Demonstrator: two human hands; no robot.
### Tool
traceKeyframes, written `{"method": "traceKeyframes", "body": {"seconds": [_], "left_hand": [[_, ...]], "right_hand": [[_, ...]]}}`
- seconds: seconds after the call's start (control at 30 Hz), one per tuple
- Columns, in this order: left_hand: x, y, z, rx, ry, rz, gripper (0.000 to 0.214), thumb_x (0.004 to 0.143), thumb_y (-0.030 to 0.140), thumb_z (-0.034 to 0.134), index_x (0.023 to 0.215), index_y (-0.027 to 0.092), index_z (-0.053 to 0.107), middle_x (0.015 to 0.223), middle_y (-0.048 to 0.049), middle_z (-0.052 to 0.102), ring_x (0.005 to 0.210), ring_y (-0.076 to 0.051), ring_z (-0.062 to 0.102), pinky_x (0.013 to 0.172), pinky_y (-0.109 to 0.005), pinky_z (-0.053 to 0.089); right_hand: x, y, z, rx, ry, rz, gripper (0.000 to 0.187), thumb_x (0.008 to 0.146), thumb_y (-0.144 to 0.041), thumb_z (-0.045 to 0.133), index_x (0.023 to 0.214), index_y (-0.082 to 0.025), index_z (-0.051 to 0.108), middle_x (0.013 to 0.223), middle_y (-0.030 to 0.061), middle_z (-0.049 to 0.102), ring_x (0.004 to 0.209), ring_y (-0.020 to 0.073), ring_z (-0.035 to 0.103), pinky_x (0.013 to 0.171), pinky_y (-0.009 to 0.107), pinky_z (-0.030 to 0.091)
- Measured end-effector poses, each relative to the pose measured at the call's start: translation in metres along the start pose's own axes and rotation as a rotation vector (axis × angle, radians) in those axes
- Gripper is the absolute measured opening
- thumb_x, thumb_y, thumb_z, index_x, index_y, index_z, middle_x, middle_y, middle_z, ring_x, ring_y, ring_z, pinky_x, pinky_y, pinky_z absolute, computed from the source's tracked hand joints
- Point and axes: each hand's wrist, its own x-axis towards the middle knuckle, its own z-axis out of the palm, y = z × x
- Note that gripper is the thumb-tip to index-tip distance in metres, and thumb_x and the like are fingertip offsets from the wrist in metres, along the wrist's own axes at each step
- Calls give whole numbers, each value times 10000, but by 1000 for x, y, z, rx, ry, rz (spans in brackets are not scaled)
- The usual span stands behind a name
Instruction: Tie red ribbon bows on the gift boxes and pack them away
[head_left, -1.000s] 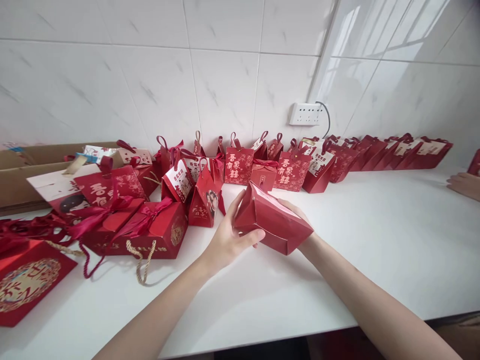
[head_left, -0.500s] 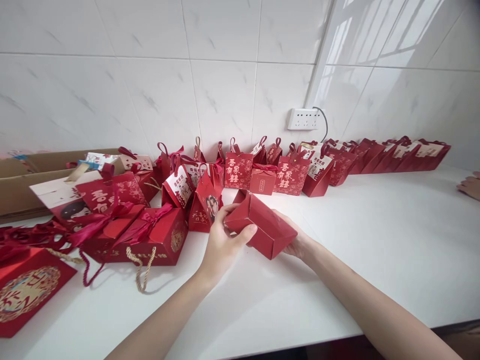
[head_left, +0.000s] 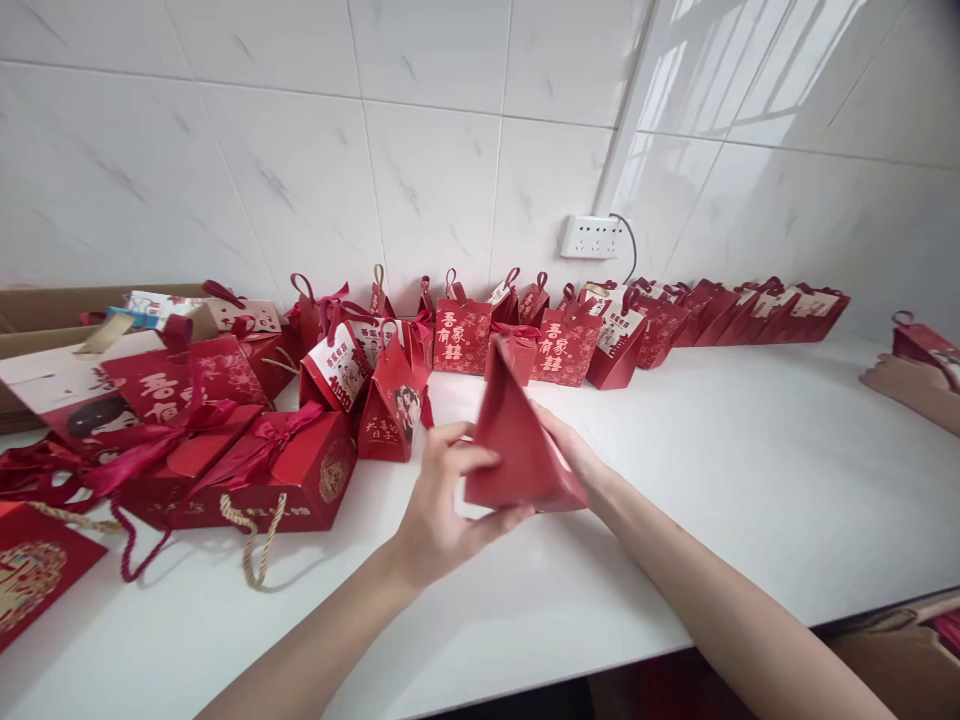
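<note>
A red paper gift box (head_left: pixel 514 450) with a peaked, triangular side is held a little above the white table. My right hand (head_left: pixel 570 455) grips it from its right and far side, with the fingers partly hidden behind the cardboard. On the near left of the box is my left hand (head_left: pixel 450 495), thumb and fingers spread apart, the fingertips overlapping the box's edge. Whether those fingertips press on the cardboard I cannot tell. Behind the left hand stands a similar red box (head_left: pixel 391 412) with a printed picture of a couple.
Several red gift boxes with ribbon loops, such as a flowered box (head_left: pixel 462 335), line the tiled wall. Larger red boxes with rope handles (head_left: pixel 300 490) crowd the left, before a cardboard carton (head_left: pixel 45 300). A power strip (head_left: pixel 590 237) hangs on the wall. Another person's hand (head_left: pixel 911 385) is beside a red box at far right.
The held box has turned from lying tilted to peak-up, showing its triangular side. My left fingers have spread from their grip. A red box has appeared by the other person's hand.
</note>
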Motion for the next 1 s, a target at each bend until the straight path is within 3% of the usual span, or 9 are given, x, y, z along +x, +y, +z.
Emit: {"method": "traceKeyframes", "body": {"seconds": [0.07,0.13,0.23,0.37,0.5,0.77,0.9,1.0], "left_hand": [[7,1,-1,-191,95,-391,437,692,357,747,1043,235,516,1039,-62,580,918,-203,612,749,-296,522],[14,-1,-2,-421,142,-687,412,756,413,670,1085,230,504,1023,-52,627,858,-182,633,692,-271,517],[23,-9,-2,-678,237,-896,384,758,442,645,1044,212,533,967,-37,672,807,-174,650,645,-263,520],[27,-18,-2,-791,351,-1077,300,717,378,698,887,169,564,787,-29,692,635,-140,636,587,-251,521],[27,-20,-4,-794,345,-1062,284,712,360,712,858,151,587,769,-36,698,619,-130,635,570,-235,518],[25,-18,-8,-773,296,-919,373,689,392,736,951,160,608,937,-58,700,822,-172,661,615,-237,520],[25,-14,-8,-761,282,-894,306,704,388,726,880,175,596,829,-17,692,746,-150,647,593,-234,507],[25,-9,-8,-763,270,-875,258,717,372,714,811,181,567,745,19,658,653,-114,611,547,-208,483]], "right_hand": [[0,-2,3,35,35,19,276,768,-459,570,787,-192,634,636,-1,667,542,137,607,512,233,503],[0,-2,4,54,70,37,339,773,-508,513,685,-192,599,463,-31,555,385,106,497,356,194,408],[1,-1,3,27,98,90,495,750,-611,478,472,-203,438,336,-53,366,269,76,339,234,181,269],[1,-1,5,10,118,111,547,739,-636,490,427,-204,364,375,-48,375,267,57,329,219,166,251],[0,-3,7,23,135,143,566,773,-623,452,415,-192,369,376,-53,367,261,42,301,228,155,234],[0,-5,4,60,134,161,573,804,-592,403,394,-194,365,301,-51,321,252,42,232,240,145,202],[1,-3,3,82,117,150,573,797,-600,412,394,-199,341,271,-41,318,240,49,253,244,148,202],[2,-2,2,112,114,121,481,785,-561,446,473,-195,432,294,-35,387,240,70,314,243,159,216]]}}
